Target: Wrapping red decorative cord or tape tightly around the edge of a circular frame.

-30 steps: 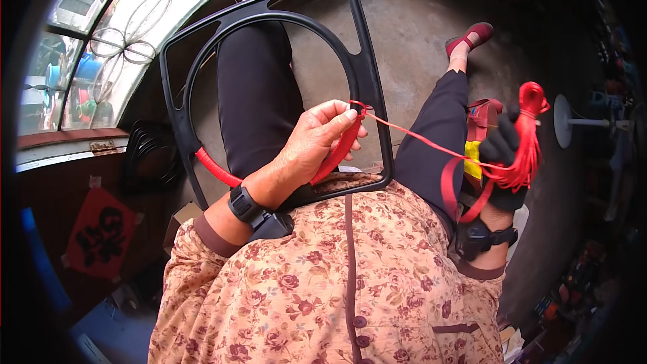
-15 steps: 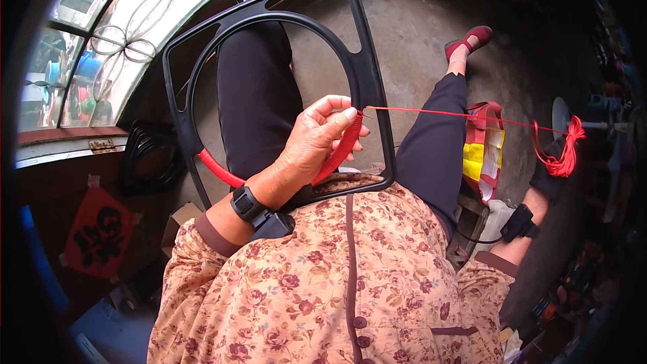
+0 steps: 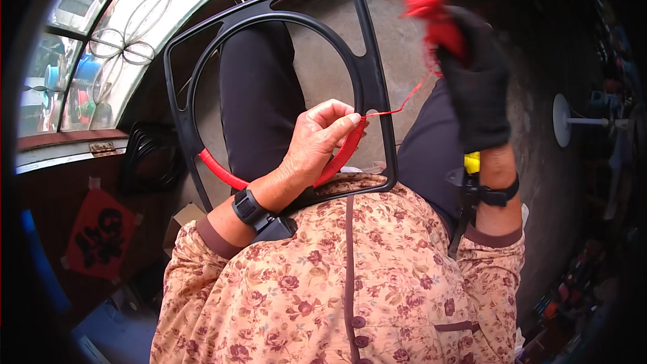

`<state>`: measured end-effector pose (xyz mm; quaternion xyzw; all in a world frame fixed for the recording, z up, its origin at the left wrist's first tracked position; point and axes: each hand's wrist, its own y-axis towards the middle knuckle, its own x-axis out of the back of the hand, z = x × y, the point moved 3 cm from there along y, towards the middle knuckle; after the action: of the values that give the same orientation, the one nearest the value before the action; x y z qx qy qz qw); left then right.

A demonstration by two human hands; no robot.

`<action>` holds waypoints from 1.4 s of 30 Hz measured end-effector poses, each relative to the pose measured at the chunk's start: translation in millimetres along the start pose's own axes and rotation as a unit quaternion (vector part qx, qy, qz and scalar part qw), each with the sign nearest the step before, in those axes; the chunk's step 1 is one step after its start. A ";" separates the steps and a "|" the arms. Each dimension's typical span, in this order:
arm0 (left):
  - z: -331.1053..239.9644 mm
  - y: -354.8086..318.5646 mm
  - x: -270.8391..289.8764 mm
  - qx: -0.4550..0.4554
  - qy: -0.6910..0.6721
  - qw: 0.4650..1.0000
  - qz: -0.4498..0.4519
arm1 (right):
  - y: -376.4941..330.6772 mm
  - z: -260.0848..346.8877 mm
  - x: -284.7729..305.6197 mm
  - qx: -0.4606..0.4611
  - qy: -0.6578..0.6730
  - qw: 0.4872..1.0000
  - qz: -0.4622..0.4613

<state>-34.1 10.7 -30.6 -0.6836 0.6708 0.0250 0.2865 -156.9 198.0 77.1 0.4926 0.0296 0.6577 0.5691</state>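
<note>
Evidently, a binding step is in hand; a black plastic frame [image 3: 368, 71] tilts over the left trouser leg [image 3: 259, 87], its near edge against the floral blouse [image 3: 290, 276]; its built-in ring [image 3: 283, 20] is bare on the far side and sheathed in red wrapping [image 3: 348, 152] along the near arc, partly hidden by the left forearm. To the right, the gloved right hand [image 3: 475, 84], blurred, is closed round a red cord hank [image 3: 426, 1]; the bare left hand [image 3: 325, 133] pinches the wrapping's right end, thumb against fingers; between them a thin red strand [image 3: 403, 107] curves with some slack. As I judge it, the next move calls for holding that pinch firm, passing the hank round the ring and drawing the strand snug beside the last turn.
</note>
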 end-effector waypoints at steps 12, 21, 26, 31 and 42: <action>10.8 2.0 0.6 -0.124 0.102 0.986 -0.039 | -4.2 59.9 -104.7 0.340 -0.100 0.911 0.213; -2.1 -4.4 -8.0 -0.003 0.021 1.000 0.018 | -36.8 47.5 -19.4 0.102 -0.042 0.951 0.290; -2.1 -0.6 -8.8 -0.044 0.059 0.996 0.048 | -56.8 61.2 -10.5 0.103 -0.065 0.945 0.303; 0.1 1.9 -10.8 -0.017 0.033 0.998 0.059 | -66.2 53.1 -10.7 0.065 -0.020 0.955 0.288; -6.6 -1.3 -14.2 0.017 -0.006 0.997 0.071 | -71.4 44.3 -27.0 0.067 0.014 0.961 0.268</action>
<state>-36.6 20.6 -18.6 -0.6288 0.7162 0.0381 0.3002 -78.9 178.9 40.5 0.5103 -0.0514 0.7893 0.3376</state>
